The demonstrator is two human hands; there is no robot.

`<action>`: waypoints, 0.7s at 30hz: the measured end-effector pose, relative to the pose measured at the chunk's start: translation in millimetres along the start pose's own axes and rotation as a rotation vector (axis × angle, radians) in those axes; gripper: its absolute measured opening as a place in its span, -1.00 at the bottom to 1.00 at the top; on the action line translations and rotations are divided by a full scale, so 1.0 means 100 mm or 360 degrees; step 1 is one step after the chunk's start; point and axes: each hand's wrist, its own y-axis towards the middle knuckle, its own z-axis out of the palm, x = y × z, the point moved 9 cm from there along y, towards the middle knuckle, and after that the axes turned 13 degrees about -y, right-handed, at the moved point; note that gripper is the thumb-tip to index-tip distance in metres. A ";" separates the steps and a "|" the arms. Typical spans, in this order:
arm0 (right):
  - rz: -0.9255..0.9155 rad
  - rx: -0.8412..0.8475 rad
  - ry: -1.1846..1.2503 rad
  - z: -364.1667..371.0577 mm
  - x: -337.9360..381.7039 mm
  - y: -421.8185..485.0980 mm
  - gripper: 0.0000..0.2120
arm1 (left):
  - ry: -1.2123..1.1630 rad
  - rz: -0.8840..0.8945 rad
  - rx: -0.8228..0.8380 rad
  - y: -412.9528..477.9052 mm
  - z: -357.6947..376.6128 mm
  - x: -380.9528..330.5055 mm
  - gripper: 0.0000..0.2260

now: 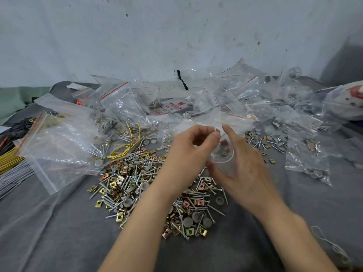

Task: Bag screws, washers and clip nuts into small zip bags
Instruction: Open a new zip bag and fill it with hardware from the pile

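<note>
Bundles of yellow wire ties (8,160) are seen at the left edge of the frame, beside a large clear zip bag (57,146) with a red seal strip lying flat on the grey cloth (49,222). Loose yellow wires (127,143) are curled just right of that bag. Lower centre is taken up by a heap of screws (125,185), brass-coloured clip nuts (119,216) and grey round washers (188,222), spread directly on the cloth. Above the heap, near the middle of the frame, a small zip bag (222,152) is held up between both hands: the left hand (188,154) is curled, its thumb and forefinger pinched on the bag's upper rim, while the right hand (241,169) is spread narrow around the other side, fingertips at the rim and thumb under the bag's lower edge. A few small parts can be made out inside the bag. Behind the hands, across the upper centre and right, a pile of filled small bags (275,107) is strewn against the pale wall (176,36). At the lower right edge a white string (332,246) lies on the cloth
</note>
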 end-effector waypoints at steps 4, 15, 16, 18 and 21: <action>0.0047 -0.0034 0.0064 -0.04 -0.04 0.00 -0.19 | 0.0174 0.0036 0.0109 -0.04 0.07 0.01 -0.85; 0.0053 0.0017 0.0106 -0.03 -0.05 -0.02 -0.18 | 0.0796 0.0052 0.0092 -0.14 -0.34 0.08 -0.82; 0.0057 0.0021 0.0111 -0.02 -0.06 -0.02 -0.18 | 0.0912 0.0034 0.0153 -0.17 -0.34 0.12 -0.81; 0.0065 0.0028 0.0109 -0.02 -0.08 -0.02 -0.19 | 0.1142 0.0008 0.0302 -0.24 -0.32 0.19 -0.81; 0.0057 0.0029 0.0094 -0.02 -0.08 -0.02 -0.21 | 0.1437 0.0039 0.0538 -0.36 -0.25 0.30 -0.80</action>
